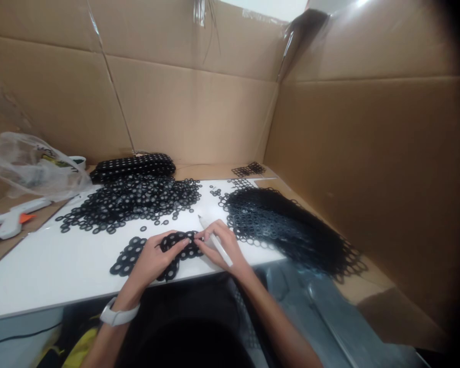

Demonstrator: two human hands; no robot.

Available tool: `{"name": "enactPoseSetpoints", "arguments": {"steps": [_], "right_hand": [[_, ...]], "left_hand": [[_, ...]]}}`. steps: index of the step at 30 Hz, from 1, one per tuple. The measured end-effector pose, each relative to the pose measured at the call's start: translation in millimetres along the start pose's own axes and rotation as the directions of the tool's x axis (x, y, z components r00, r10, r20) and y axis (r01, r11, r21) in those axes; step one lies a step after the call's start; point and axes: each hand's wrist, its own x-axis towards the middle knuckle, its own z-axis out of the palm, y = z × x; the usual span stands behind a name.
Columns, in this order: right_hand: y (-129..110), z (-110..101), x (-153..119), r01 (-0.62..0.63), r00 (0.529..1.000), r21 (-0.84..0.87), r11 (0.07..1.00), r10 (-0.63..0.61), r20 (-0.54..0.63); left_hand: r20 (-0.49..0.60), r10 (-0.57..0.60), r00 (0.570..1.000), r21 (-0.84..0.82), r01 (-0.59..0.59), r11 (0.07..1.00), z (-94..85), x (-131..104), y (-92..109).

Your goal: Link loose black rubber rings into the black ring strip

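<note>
A black mesh piece of joined rings with pale centres [128, 257] lies near the front edge of the white board [76, 263] and runs under my hands. My left hand [156, 255], with a white band at the wrist, pinches this piece between thumb and fingers. Close on its right, my right hand [223, 244] has its fingertips at the piece's edge. A white pen-like tool [220, 249] rests in my right hand, its dark tip pointing up and away to the left. What the right fingertips pinch is too small to make out.
Loose black rings [138, 199] are heaped behind my left hand, before a dotted black roll [136, 164]. Black ring netting [283, 225] spreads at the right. A white glue gun [13, 222] and a clear plastic bag [34, 166] sit at the left. Cardboard walls [199, 112] surround the board.
</note>
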Motion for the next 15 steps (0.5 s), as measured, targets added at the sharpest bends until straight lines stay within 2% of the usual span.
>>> {"name": "enactPoseSetpoints", "arguments": {"steps": [7,15], "right_hand": [[1.7,0.8,-2.2,0.020,1.000,0.021,1.000,-0.020,-0.002],[9.7,5.5,-4.9,0.184,0.983,-0.109,0.977,-0.183,0.016]], "left_hand": [[-0.001,0.024,1.000,0.032,-0.024,0.999,0.3,0.7,0.9],[0.036,0.079,0.996,0.106,-0.082,0.991,-0.9,2.4,0.1]]}}
